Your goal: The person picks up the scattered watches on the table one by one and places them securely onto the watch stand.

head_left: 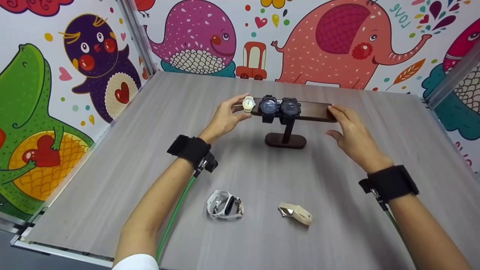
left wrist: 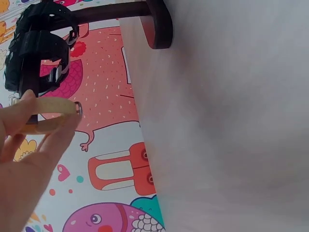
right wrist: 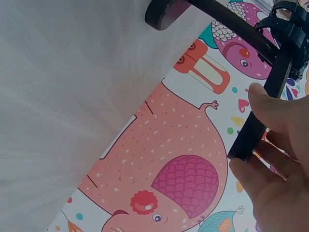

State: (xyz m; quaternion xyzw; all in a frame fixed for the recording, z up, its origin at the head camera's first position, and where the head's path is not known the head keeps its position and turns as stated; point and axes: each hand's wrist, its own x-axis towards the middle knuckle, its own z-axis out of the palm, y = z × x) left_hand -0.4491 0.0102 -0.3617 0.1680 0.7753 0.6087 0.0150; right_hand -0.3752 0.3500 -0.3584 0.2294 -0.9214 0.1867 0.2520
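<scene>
A dark watch stand (head_left: 318,110) with a crossbar on an oval base stands upright on the table. At the crossbar's left end my left hand (head_left: 225,117) pinches a small wristwatch (head_left: 248,104). The left wrist view shows its cream band (left wrist: 55,105) looped round the bar, between thumb and fingers. Two black watches (head_left: 268,106) hang side by side just right of it. My right hand (head_left: 352,137) holds the crossbar's right end. In the right wrist view, the thumb and fingers of this hand (right wrist: 280,159) curl about the bar (right wrist: 248,137).
Nearer me on the table (head_left: 255,247) lie a white-banded watch (head_left: 225,205) and a cream-banded watch (head_left: 295,213). Printed cartoon walls (head_left: 202,37) border the back and sides. A green cable (head_left: 176,210) runs along the left forearm.
</scene>
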